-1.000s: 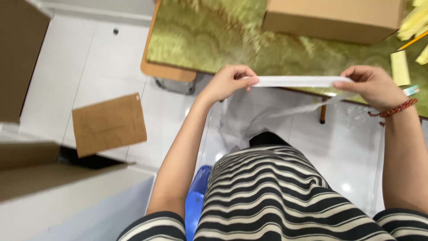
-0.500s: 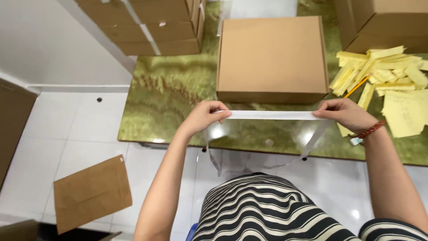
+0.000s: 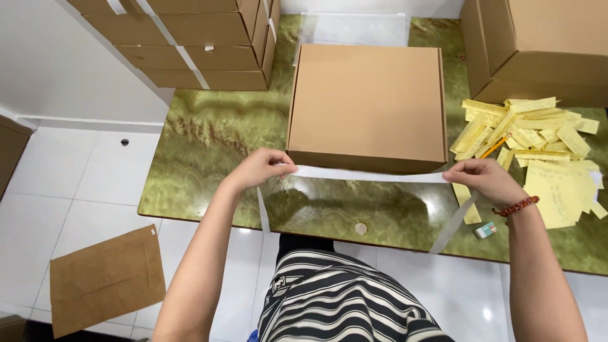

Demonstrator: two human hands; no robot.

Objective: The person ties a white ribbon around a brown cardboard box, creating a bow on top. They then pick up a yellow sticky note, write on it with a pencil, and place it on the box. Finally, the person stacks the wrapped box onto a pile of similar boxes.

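Striped black-and-white clothing [image 3: 342, 304] at the bottom edge, closest to the camera, and to its left, on the white tiled floor [image 3: 82, 171], a flat brown paper envelope [image 3: 104, 278]. Above that, two bare forearms reaching forward over the near edge of the green marbled table [image 3: 209, 145]. Left hand [image 3: 263, 168] closed in a pinch on one end of a thin clear plastic sheet [image 3: 370, 174], right hand [image 3: 484, 180] closed in a pinch on the other end, with a red bead bracelet [image 3: 516, 206] on that wrist. Sheet stretched tight and level between both hands, just above the table top and right in front of the near wall of a closed square brown cardboard box [image 3: 367, 101]; two loose corners hanging down below the hands, over the table edge. Near the right hand, on the table, a small white eraser [image 3: 486, 230], then a spread heap of yellow paper slips [image 3: 538, 139] with an orange pencil [image 3: 493, 147] among them. Behind the square box, a second flat clear plastic sheet [image 3: 354, 28] on the table. At the far left, a stack of closed brown cardboard boxes with white tape [image 3: 190, 41]; at the far right, a large brown cardboard box [image 3: 538, 44], partly out of view.
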